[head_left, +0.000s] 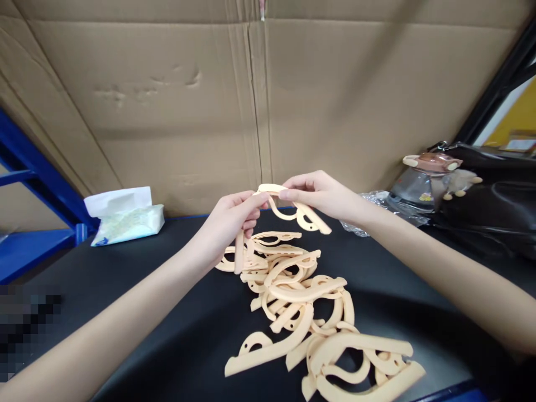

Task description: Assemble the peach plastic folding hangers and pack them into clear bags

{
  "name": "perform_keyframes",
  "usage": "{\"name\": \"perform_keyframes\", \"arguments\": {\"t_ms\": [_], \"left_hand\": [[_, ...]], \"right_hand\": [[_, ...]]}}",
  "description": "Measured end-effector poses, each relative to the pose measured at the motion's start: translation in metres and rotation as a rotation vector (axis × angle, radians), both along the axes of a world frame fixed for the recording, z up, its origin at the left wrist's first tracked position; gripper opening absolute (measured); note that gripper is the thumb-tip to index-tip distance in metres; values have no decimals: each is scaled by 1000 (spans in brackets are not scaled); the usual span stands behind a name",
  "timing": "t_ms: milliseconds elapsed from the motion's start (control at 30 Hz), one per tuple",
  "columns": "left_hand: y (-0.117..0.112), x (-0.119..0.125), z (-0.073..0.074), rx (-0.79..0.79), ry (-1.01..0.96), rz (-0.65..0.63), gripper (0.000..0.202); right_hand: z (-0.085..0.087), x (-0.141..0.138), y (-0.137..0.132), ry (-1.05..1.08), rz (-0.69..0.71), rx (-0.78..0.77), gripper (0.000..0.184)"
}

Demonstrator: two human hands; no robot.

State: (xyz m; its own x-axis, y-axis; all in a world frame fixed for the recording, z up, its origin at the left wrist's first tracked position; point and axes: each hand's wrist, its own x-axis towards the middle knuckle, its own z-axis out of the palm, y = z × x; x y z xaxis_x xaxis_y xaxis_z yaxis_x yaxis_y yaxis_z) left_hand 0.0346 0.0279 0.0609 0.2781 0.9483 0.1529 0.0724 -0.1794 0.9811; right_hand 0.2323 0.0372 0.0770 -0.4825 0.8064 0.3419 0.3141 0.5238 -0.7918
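Observation:
Both hands hold one beige plastic folding hanger (pixel 310 216) above the black table. My left hand (pixel 234 215) pinches it near its middle, and one straight arm points down below those fingers. With thumb and fingers closed, my right hand (pixel 316 192) grips the upper curve, from which the other arm slants down to the right. Under and in front of the hands lies a loose pile of similar beige hangers (pixel 310 290), overlapping one another. The fingers cover part of the joint between the held hanger's arms.
A soft tissue pack (pixel 129 220) lies at the back left. At the right stand a clear bottle (pixel 419 181) with a brown lid and a black bag (pixel 494 195), beside crumpled clear plastic (pixel 368 212). A cardboard wall (pixel 188 111) closes off the back; a blue metal frame (pixel 37 167) is at left.

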Motion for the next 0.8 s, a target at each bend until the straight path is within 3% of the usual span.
{"name": "perform_keyframes", "arguments": {"t_ms": [200, 400, 533, 667, 800], "left_hand": [[6, 1, -4, 20, -93, 27, 32], [-4, 3, -10, -24, -255, 37, 34], [-7, 4, -14, -32, -287, 103, 31], [-5, 3, -20, 7, -267, 199, 24], [-9, 8, -21, 29, -278, 148, 16]], "right_hand": [[5, 7, 5, 166, 23, -243, 26], [-5, -9, 1, 202, 118, -306, 18], [-15, -19, -2, 302, 35, -320, 10], [-18, -23, -7, 431, -61, -265, 16], [-18, -25, -10, 541, -157, -206, 22]]}}
